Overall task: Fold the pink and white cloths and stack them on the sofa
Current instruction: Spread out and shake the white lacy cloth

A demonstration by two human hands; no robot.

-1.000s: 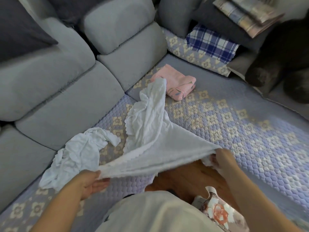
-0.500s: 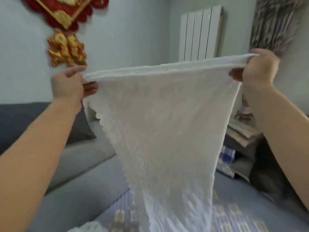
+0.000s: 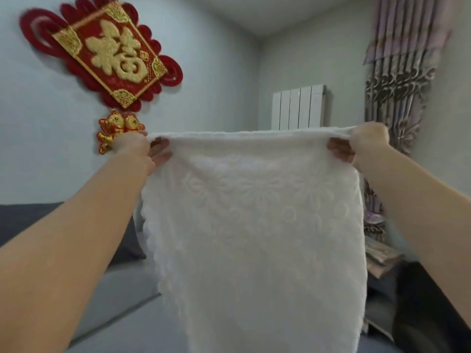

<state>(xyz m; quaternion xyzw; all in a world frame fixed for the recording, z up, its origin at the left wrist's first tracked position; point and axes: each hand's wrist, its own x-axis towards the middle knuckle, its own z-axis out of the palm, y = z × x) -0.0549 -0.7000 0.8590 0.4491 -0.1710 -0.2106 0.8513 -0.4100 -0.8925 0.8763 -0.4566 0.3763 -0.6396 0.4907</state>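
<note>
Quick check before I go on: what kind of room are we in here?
Most likely a home living room: a grey sofa sits below a red and gold wall ornament, with a white radiator and a patterned curtain in the corner.

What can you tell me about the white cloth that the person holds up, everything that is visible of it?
The white cloth hangs spread out in the air in front of the person, held by its top edge. The left hand pinches the top left corner and the right hand pinches the top right corner, so the top edge runs almost level and slightly rolled. The fabric looks thin and soft, with a faint woven or embossed flower pattern and a scalloped left edge. It hangs flat, unfolded; its lower end goes out of the picture.
</note>
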